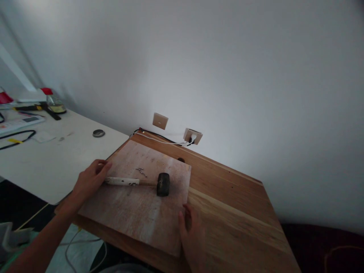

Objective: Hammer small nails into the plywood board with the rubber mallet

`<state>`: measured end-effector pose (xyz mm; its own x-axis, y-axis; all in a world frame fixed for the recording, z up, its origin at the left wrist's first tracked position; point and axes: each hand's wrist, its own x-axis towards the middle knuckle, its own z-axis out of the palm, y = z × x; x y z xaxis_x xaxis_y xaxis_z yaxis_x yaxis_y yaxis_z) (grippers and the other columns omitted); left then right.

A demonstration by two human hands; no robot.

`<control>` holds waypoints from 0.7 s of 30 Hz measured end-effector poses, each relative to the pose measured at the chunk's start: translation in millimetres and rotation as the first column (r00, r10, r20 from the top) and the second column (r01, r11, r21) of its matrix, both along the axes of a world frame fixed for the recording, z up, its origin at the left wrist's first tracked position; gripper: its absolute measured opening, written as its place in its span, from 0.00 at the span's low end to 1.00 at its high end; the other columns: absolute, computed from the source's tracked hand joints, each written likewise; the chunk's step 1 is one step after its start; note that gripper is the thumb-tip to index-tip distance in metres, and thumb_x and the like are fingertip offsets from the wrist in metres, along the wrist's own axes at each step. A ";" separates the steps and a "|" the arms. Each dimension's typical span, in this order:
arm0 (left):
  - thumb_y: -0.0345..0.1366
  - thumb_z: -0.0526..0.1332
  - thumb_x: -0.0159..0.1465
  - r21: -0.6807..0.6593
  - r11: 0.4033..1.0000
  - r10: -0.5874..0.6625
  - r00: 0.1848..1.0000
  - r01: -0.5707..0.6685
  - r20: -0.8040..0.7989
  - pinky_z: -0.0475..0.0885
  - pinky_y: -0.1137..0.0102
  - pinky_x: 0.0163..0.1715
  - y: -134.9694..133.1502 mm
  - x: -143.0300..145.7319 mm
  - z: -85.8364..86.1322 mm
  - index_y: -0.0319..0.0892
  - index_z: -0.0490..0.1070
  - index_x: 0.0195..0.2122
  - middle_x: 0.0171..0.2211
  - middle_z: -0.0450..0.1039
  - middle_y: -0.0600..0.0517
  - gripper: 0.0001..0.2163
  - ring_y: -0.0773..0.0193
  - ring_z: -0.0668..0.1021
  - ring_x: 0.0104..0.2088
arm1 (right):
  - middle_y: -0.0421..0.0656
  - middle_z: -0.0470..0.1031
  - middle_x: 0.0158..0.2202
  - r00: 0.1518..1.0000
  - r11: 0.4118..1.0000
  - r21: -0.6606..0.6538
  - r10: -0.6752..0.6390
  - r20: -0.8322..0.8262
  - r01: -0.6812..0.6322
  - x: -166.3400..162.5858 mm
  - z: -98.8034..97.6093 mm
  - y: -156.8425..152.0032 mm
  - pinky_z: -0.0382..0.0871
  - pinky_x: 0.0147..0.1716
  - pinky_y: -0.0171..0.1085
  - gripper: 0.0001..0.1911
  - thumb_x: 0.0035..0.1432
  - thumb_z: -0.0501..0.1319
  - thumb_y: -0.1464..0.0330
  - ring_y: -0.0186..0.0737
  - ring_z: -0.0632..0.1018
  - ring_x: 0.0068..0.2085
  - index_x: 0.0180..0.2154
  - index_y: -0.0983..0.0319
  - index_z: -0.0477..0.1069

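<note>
A flat wooden board with a worn, pale reddish face lies on the wooden table. My left hand is at its left edge, fingers curled against it, close to the handle end of a rubber mallet. My right hand grips the right edge near the front corner, thumb on the board. The mallet lies across the board, its black head to the right and its partly white handle to the left. Just behind the handle is a small cluster of nails. Small marks dot the board's far part.
The wooden table stands against a white wall with a socket, plugged-in cables and a blank plate. A white table adjoins on the left, holding a tape roll, a red-capped bottle and a hammer-like tool.
</note>
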<state>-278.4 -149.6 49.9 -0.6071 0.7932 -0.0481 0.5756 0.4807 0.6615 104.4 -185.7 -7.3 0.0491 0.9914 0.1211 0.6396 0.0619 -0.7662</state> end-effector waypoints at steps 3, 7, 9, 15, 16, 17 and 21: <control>0.56 0.52 0.65 -0.035 0.999 0.026 0.999 -0.027 -0.038 0.74 0.56 0.44 3.7 -16.5 9.9 0.42 0.73 0.45 0.38 0.82 0.46 0.23 0.44 0.82 0.42 | 0.51 0.81 0.48 0.998 0.998 0.012 0.063 -0.020 -0.063 -22.0 0.7 3.9 0.76 0.50 0.48 0.20 0.67 0.56 0.55 0.51 0.82 0.50 0.51 0.60 0.76; 0.52 0.51 0.67 -0.078 0.997 -0.008 0.993 -0.001 -0.122 0.74 0.54 0.47 6.0 -31.7 7.6 0.39 0.72 0.47 0.39 0.79 0.45 0.22 0.45 0.80 0.44 | 0.49 0.81 0.47 0.987 0.986 0.040 0.158 0.040 -0.160 -36.6 5.2 10.9 0.76 0.50 0.47 0.16 0.68 0.57 0.58 0.50 0.82 0.48 0.49 0.58 0.76; 0.52 0.49 0.68 -0.098 0.995 -0.036 0.981 0.017 -0.190 0.73 0.52 0.47 5.2 -35.0 1.4 0.37 0.71 0.49 0.39 0.79 0.43 0.23 0.43 0.79 0.45 | 0.50 0.81 0.47 0.979 0.979 0.074 0.186 0.081 -0.192 -37.6 6.6 13.5 0.76 0.50 0.47 0.15 0.68 0.57 0.60 0.50 0.81 0.49 0.49 0.58 0.76; 0.52 0.46 0.70 -0.174 0.984 -0.091 0.949 0.039 -0.301 0.70 0.50 0.54 1.6 -24.3 -5.6 0.31 0.63 0.62 0.49 0.76 0.35 0.30 0.39 0.74 0.54 | 0.50 0.79 0.53 0.940 0.937 0.154 0.282 0.191 -0.313 -31.1 -1.9 9.2 0.73 0.55 0.48 0.18 0.71 0.54 0.61 0.48 0.78 0.55 0.56 0.59 0.73; 0.53 0.46 0.70 -0.191 0.981 -0.098 0.948 0.041 -0.301 0.70 0.50 0.54 0.8 -20.5 -6.0 0.32 0.62 0.63 0.50 0.76 0.35 0.31 0.38 0.74 0.55 | 0.50 0.79 0.52 0.937 0.935 0.161 0.280 0.210 -0.316 -28.6 -4.2 8.1 0.73 0.54 0.49 0.18 0.72 0.53 0.61 0.48 0.78 0.53 0.55 0.59 0.74; 0.54 0.46 0.70 -0.204 0.978 -0.109 0.947 0.047 -0.301 0.70 0.50 0.54 -0.3 -16.2 -7.0 0.33 0.62 0.64 0.50 0.76 0.35 0.32 0.38 0.74 0.55 | 0.50 0.80 0.51 0.939 0.939 0.170 0.260 0.227 -0.301 -25.0 -6.3 7.3 0.73 0.54 0.50 0.18 0.72 0.53 0.60 0.49 0.79 0.52 0.55 0.60 0.74; 0.54 0.46 0.69 -0.166 0.972 -0.218 0.911 0.169 -0.349 0.69 0.49 0.55 -11.6 11.3 -18.4 0.31 0.65 0.63 0.53 0.76 0.35 0.33 0.38 0.74 0.54 | 0.52 0.81 0.47 0.958 0.961 0.224 0.096 0.271 -0.160 3.2 -9.8 6.6 0.72 0.51 0.52 0.21 0.73 0.50 0.56 0.53 0.80 0.49 0.49 0.61 0.76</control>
